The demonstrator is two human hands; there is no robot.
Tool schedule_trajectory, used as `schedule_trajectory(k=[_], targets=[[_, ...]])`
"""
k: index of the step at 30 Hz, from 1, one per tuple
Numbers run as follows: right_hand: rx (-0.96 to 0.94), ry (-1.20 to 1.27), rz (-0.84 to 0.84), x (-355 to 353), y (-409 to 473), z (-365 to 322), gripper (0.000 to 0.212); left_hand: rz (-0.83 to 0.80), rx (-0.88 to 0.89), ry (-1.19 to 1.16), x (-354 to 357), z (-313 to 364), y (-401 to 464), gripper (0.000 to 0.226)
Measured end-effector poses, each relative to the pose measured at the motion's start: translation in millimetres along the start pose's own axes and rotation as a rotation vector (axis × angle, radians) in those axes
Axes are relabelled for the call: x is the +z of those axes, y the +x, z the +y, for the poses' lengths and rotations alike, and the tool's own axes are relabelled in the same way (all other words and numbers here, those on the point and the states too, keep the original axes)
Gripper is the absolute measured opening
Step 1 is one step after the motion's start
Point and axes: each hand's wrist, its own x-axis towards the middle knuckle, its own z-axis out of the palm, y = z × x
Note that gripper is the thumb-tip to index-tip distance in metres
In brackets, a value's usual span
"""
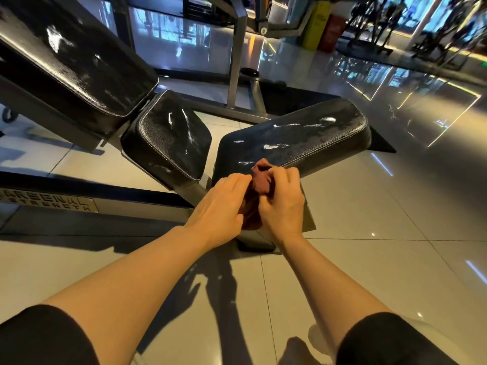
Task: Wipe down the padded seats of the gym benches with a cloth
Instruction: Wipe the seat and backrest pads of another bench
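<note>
A glossy tiled floor (369, 212) runs through a dim gym, mirroring window light and far machines, and three black padded surfaces stand on steel frames above it: a long backrest (71, 61) at far left, a small seat (168, 135) just below it, and a wider pad (295, 138) to the right, all streaked with shiny patches that look like damp smears, though glare could give the same look. The cloth (259, 177), a small reddish-brown wad, sits between both hands at the near edge of the wider pad, just touching or just above its rim; which, I cannot tell. The left hand (221, 204) has its fingers curled onto the cloth's left side, and the right hand (283, 201) has its grip pinched round the wad from the right, so both hold it bunched rather than spread flat. That bunching looks like the main risk: a tight ball would meet the vinyl on a narrow patch only, so a pass could leave strips unwiped or simply push the wet streaks about. If the hands are refolding it, a loose corner might slip free and drop to the floor, picking up grit that would then scratch or soil the padding. The stitched seams along each pad's rim could hold moisture that a quick sweep misses. The floor's sheen suggests it may be slippery if drips fall from the cloth.
</note>
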Motion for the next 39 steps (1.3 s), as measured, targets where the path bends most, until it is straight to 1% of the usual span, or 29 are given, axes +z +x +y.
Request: schedule_trajectory(k=[2, 4, 5, 6, 8, 13, 14, 15, 17, 19, 20, 21, 23, 26, 28, 30, 33, 35, 37, 39], targets=[[0.04, 0.018, 0.151, -13.6, 12.5, 3.6, 0.02, 0.028, 0.013, -0.012, 1.3, 3.7, 4.6, 0.068], [0.115, 0.044, 0.304, -25.8, 24.4, 5.8, 0.021, 0.049, 0.023, -0.022, 2.0, 8.2, 8.5, 0.071], [0.155, 0.038, 0.345, -29.6, 28.7, 6.4, 0.024, 0.057, 0.03, -0.023, 2.6, 10.6, 10.0, 0.071], [0.19, 0.022, 0.353, -31.2, 30.7, 6.4, 0.026, 0.064, 0.041, -0.023, 3.1, 12.9, 11.2, 0.072], [0.209, 0.001, 0.296, -28.0, 27.9, 4.9, 0.029, 0.071, 0.058, -0.028, 3.7, 17.4, 13.5, 0.071], [0.075, -0.035, 0.008, -18.1, 11.0, 12.6, 0.032, 0.115, 0.063, -0.088, 8.5, 26.3, 23.8, 0.062], [0.067, -0.042, -0.01, -21.9, 12.8, 14.8, 0.032, 0.118, 0.059, -0.091, 10.9, 28.3, 25.6, 0.062], [0.068, -0.038, 0.016, -28.2, 16.8, 16.2, 0.029, 0.125, 0.059, -0.092, 13.5, 30.9, 26.7, 0.062], [0.118, -0.017, 0.164, -46.9, 30.6, 18.7, 0.024, 0.154, 0.082, -0.089, 17.7, 37.2, 29.4, 0.061], [0.211, -0.013, 0.305, -69.2, 48.1, 24.5, 0.025, 0.193, 0.114, -0.095, 21.2, 43.9, 33.2, 0.059], [0.24, -0.018, 0.34, -77.2, 55.2, 28.3, 0.026, 0.209, 0.121, -0.105, 22.9, 47.7, 36.2, 0.059], [0.246, -0.028, 0.346, -81.2, 59.3, 31.9, 0.027, 0.222, 0.122, -0.117, 24.3, 52.3, 38.9, 0.059], [0.185, -0.044, 0.288, -76.8, 57.1, 35.1, 0.027, 0.255, 0.119, -0.143, 28.4, 59.3, 45.1, 0.058], [0.023, -0.02, 0.086, -61.5, 40.7, 40.1, 0.032, 0.317, 0.105, -0.203, 36.0, 68.3, 53.3, 0.054], [-0.007, -0.008, 0.011, -62.4, 39.1, 44.2, 0.035, 0.346, 0.087, -0.226, 41.0, 74.0, 58.0, 0.052], [0.028, -0.012, 0.069, -72.9, 47.6, 46.4, 0.032, 0.357, 0.085, -0.224, 44.8, 79.6, 61.3, 0.053], [0.152, 0.007, 0.298, -94.1, 67.7, 48.3, 0.029, 0.329, 0.099, -0.201, 47.1, 85.0, 64.4, 0.056], [0.175, -0.004, 0.384, -103.9, 79.2, 51.9, 0.03, 0.318, 0.085, -0.195, 47.9, 85.9, 65.8, 0.058], [0.13, -0.021, 0.352, -103.3, 79.2, 52.3, 0.023, 0.318, 0.071, -0.195, 48.5, 86.3, 67.1, 0.059], [0.079, -0.042, 0.254, -94.2, 68.6, 51.3, 0.019, 0.325, 0.059, -0.191, 49.5, 86.5, 68.0, 0.06]])
